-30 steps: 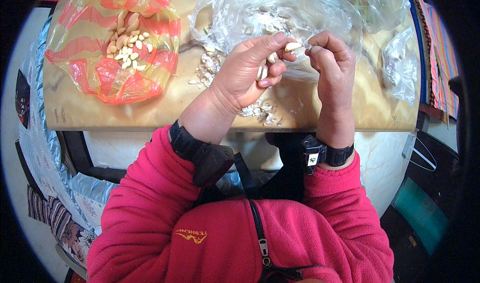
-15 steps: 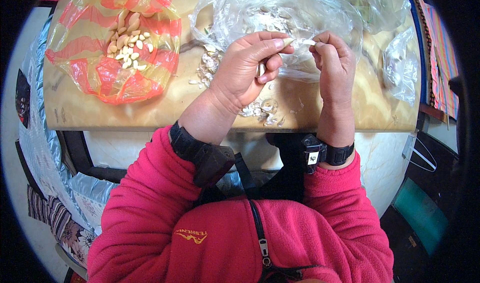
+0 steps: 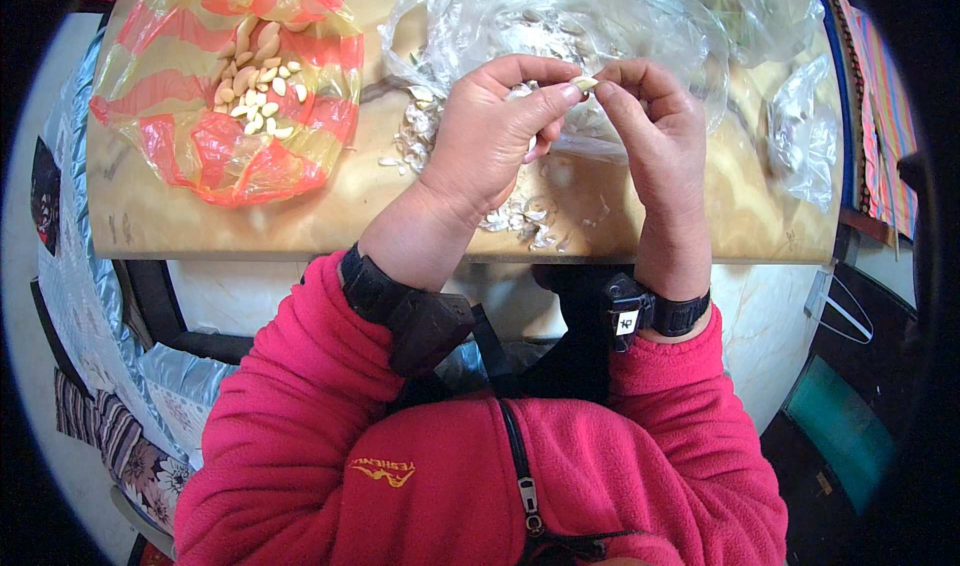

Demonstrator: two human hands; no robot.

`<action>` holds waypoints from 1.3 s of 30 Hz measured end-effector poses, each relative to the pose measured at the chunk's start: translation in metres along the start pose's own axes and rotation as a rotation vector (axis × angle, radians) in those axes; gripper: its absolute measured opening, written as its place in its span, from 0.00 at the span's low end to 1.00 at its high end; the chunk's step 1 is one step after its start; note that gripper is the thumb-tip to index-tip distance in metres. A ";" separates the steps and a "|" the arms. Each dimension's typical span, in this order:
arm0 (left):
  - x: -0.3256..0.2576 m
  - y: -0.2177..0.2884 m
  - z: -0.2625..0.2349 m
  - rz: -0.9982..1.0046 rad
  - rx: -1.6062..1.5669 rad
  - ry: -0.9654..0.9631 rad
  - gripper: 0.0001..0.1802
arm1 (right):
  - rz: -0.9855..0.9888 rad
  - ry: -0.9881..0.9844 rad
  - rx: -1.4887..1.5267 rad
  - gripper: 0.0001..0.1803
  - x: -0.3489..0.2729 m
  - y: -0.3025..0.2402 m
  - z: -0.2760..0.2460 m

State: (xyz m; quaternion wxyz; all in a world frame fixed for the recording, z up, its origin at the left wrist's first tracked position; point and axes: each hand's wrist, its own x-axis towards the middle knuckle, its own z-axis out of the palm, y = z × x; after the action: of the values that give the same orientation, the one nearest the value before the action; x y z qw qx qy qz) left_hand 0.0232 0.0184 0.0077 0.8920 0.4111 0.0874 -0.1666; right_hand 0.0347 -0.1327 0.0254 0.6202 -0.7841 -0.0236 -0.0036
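Garlic clove (image 3: 586,83), pinched, between both hands (image 3: 503,121) (image 3: 664,131)

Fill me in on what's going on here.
A person's left hand and right hand meet above the table, fingertips pinching a pale garlic clove between them. To the left, more cloves lie in a red-and-yellow striped plastic bag. Papery scraps are scattered on the table below the hands, and a clear plastic bag lies spread out beyond them.

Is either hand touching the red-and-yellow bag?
No, the left hand and right hand meet at a clove, well to the right of that bag.
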 end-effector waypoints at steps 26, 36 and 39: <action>0.001 0.002 -0.011 -0.274 -0.212 -0.196 0.10 | -0.048 -0.068 -0.024 0.02 -0.001 0.000 -0.004; -0.002 0.003 -0.002 -0.115 0.075 -0.095 0.11 | -0.017 -0.048 -0.022 0.02 -0.001 -0.001 -0.004; -0.003 0.002 -0.001 -0.048 0.159 -0.068 0.10 | -0.006 -0.071 -0.042 0.02 -0.002 -0.003 -0.005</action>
State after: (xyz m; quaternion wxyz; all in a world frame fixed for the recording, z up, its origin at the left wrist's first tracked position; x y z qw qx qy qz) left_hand 0.0213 0.0209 0.0088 0.8548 0.4724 0.0533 -0.2081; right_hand 0.0327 -0.1364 0.0298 0.6023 -0.7965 -0.0479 0.0221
